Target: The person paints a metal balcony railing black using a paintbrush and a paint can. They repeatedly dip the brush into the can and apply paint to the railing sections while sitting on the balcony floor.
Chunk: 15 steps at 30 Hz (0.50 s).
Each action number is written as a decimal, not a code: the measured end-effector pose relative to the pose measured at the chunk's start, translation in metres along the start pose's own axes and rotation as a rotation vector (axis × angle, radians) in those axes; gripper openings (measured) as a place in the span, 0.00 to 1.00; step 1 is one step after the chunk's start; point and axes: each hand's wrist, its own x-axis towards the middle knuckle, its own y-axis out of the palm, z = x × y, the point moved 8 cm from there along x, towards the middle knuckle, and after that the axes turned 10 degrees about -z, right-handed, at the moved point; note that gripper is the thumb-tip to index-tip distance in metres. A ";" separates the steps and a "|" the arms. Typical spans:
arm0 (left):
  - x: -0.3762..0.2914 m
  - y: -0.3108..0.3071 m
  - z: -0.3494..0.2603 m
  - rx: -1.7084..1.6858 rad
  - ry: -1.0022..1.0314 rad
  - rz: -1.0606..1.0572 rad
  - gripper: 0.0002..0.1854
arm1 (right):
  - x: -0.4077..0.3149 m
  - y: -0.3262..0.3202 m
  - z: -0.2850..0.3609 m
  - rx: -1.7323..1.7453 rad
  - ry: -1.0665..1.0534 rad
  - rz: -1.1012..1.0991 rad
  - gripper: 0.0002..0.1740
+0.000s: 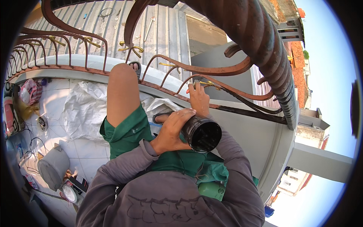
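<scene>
My left hand grips a black cylindrical container, tilted so its open mouth faces me. Its inside is dark and glossy, like black paint. Beyond it, my right hand is at the wrought-iron railing, its fingers curled beside a gold-coloured ornament. Whatever those fingers may hold is hidden. Most of the railing is reddish brown, while the lower rail to the right of my right hand is black.
A white plastic sheet covers part of the tiled floor. At left stand a grey container, a round white-faced item and loose cables. A green bag lies by my right side. Past the low wall is a corrugated roof.
</scene>
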 end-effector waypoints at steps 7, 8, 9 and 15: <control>0.003 -0.006 -0.004 0.023 0.052 -0.010 0.55 | 0.041 0.014 0.001 -0.382 -0.098 0.069 0.08; 0.003 -0.007 -0.003 0.017 0.045 -0.013 0.55 | 0.044 0.015 0.000 -0.403 -0.100 0.072 0.07; 0.003 -0.007 -0.003 0.006 0.037 -0.013 0.55 | 0.047 0.018 -0.001 -0.381 -0.102 0.101 0.07; 0.003 -0.008 -0.004 0.004 0.052 -0.018 0.55 | 0.064 0.033 -0.002 -0.276 -0.040 0.183 0.06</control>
